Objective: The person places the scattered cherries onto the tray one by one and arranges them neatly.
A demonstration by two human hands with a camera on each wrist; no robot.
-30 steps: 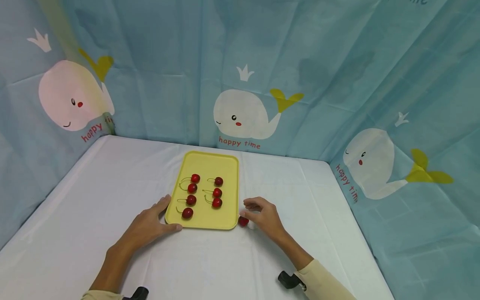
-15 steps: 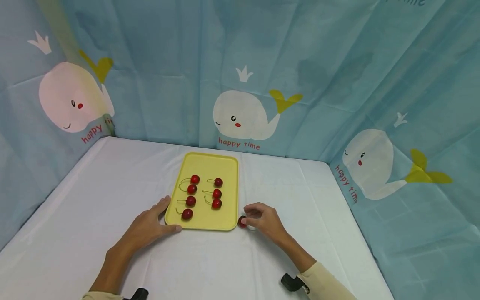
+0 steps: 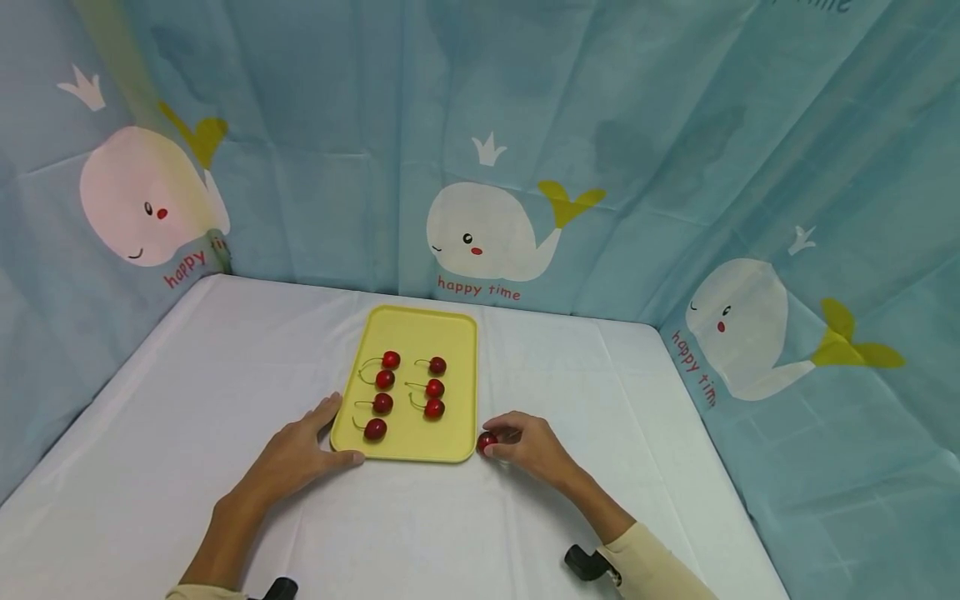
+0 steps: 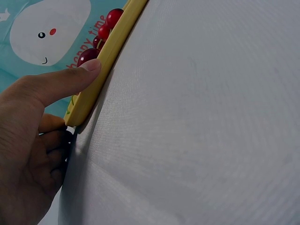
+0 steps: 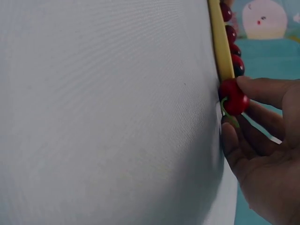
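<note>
right hand (image 3: 528,446): pinching 1 cherry (image 3: 487,442) just off the tray's (image 3: 420,325) near right corner
left hand (image 3: 300,454): fingers relaxed, thumb pressing the tray's near left corner
tray: 7 cherries (image 3: 434,387)

Cherry (image 3: 487,442) at right hand (image 3: 529,447): stem hidden behind fingers, far side covered in head view. Right wrist view: palm cut off at 5 o'clock edge; tray (image 5: 220,51) seen edge-on, floor hidden, cherries on it only partly visible. Left wrist view: left hand (image 4: 33,140) cut off at 8 o'clock; fingertips tucked under tray corner, contact unclear.
</note>
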